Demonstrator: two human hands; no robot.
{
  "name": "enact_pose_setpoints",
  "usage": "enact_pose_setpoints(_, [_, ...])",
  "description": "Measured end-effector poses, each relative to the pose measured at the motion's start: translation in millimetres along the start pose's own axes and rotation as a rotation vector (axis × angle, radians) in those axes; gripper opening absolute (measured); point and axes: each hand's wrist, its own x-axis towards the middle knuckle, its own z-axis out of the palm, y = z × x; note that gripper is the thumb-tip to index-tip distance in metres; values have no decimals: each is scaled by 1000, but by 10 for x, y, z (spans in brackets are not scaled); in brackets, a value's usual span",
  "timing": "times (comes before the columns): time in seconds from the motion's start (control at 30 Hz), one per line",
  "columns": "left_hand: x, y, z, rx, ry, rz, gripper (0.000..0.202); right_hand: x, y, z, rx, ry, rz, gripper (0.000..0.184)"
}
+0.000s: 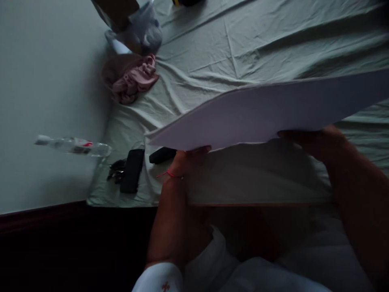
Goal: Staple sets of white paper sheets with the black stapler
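A wide white sheet, which looks like paper or thin board (243,113), is held up over the cloth-covered surface and bends along its length. My left hand (190,157), with a red string at the wrist, is closed on its near edge toward the left, the thumb on the sheet's face. Farther right, my right hand (322,140) grips the same near edge, its thumb also resting on the face. The fingers of both hands are hidden behind the sheet. Close to my left hand lies a dark object (162,155), partly covered by the sheet.
A pale green wrinkled cloth (212,48) covers the surface. At the left are a black phone (132,170), keys (117,170) and a clear plastic bottle (77,146) by the wall. Farther back lie a pink cloth (133,79) and a plastic bag (146,30).
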Motion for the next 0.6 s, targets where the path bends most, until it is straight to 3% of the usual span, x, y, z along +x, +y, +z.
enact_pose_setpoints(0.17, [-14, 37, 9, -89, -8, -74, 40, 0, 9, 4, 0, -1, -21, 38])
enact_pose_setpoints(0.4, [88, -19, 21, -45, -31, -89, 33, 10, -13, 5, -32, -16, 42, 30])
enact_pose_setpoints(0.5, [76, 59, 39, -165, -70, -123, 43, 0, -57, 22, 88, -10, 89, 27])
enact_pose_setpoints(0.6, [43, 105, 57, -274, -27, -116, 45, -12, -102, 42, 256, 2, 181, 30])
